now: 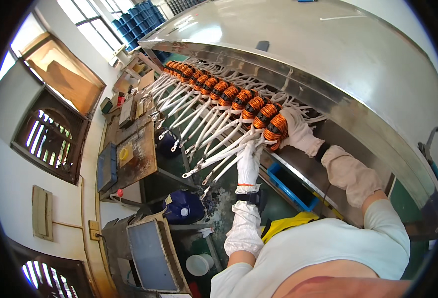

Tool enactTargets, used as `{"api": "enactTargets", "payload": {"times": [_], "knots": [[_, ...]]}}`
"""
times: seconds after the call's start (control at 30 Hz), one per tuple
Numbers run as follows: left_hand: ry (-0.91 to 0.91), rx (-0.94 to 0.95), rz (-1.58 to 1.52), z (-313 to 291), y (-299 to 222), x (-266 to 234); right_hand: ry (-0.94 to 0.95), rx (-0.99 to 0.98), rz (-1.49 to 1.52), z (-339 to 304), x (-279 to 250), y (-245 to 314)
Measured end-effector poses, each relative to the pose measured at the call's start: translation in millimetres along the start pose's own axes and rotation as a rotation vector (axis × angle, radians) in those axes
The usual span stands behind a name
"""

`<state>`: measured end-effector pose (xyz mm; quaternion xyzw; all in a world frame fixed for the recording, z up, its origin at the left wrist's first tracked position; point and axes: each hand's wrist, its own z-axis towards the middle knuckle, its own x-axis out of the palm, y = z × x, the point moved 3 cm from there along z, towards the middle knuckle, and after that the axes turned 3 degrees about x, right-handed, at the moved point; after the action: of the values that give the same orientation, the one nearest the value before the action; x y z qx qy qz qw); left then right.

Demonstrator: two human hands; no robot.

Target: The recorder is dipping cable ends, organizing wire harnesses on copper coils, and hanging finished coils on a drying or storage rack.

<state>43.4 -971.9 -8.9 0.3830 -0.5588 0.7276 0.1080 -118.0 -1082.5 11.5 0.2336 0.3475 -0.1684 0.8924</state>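
Note:
A long row of orange copper-wire coils (232, 97) with black bands recedes from me on a metal rack. The nearest coil (275, 131) sits between my hands. My right hand (295, 130), in a white glove, wraps the right side of this coil, its fingertips partly hidden. My left hand (249, 155), also gloved in white, is closed around white-sleeved leads (229, 153) just left of the coil. Many such leads hang out leftward from the row, with metal ring lugs (186, 175) at their ends. More white leads (306, 110) lie to the right of the coils.
A large sheet-metal hood (323, 44) overhangs the row on the right. Below the rack is a blue crate (291, 186). On the left stand a worn workbench (142, 154), a dark blue jug (183, 206) and a white bucket (199, 264). Pliers (430, 149) hang at far right.

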Motion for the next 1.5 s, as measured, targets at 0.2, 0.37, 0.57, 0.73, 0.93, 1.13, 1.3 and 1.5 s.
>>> {"api": "enactTargets", "payload": {"times": [0.2,0.37,0.57,0.73,0.93,1.13,1.3,1.5], "knots": [[-0.042,-0.003,0.016,29,11,-31,0.016,0.035,0.076,9,37,-14],[-0.032,0.016,-0.013,48,19,-39,0.010,0.073,0.088,15,52,-20],[-0.072,0.015,0.032,34,9,-27,0.236,0.197,0.050,26,26,-8],[-0.087,0.023,-0.038,29,9,-23,0.279,0.281,-0.015,22,19,-4],[-0.190,-0.142,-0.114,17,8,-16,0.254,0.418,-0.013,16,12,-10],[-0.149,-0.188,-0.078,-4,-1,-28,0.157,0.320,0.027,24,-1,0],[-0.047,-0.280,0.083,-98,11,-76,0.041,0.076,0.247,-1,-34,56],[-0.513,-0.396,1.432,-371,62,-264,0.890,-0.246,0.736,-47,-22,139]]}}
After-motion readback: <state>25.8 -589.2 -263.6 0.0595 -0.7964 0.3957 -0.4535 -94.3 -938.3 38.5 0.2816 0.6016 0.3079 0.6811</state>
